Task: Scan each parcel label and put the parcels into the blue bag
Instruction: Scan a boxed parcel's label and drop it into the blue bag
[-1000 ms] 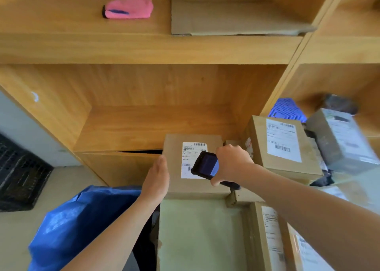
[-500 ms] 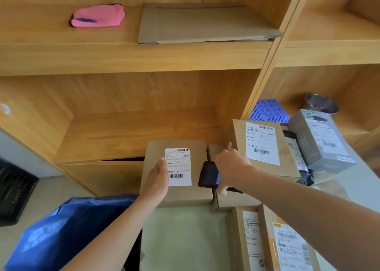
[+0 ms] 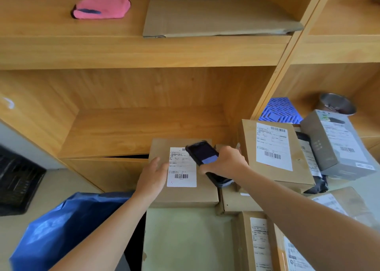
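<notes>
furniture: wooden shelving point(image 3: 144, 52) | floor: pale point(image 3: 61, 180); black crate point(image 3: 18, 180) at left

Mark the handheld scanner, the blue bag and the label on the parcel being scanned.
handheld scanner point(image 3: 202, 152), head view, on its dark screen.
blue bag point(image 3: 59, 227), head view, on its crumpled upper side.
label point(image 3: 182, 173), head view, just above its lower barcode.

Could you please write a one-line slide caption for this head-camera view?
Right hand aims the handheld scanner over a cardboard parcel label, left hand steadying it.
</notes>
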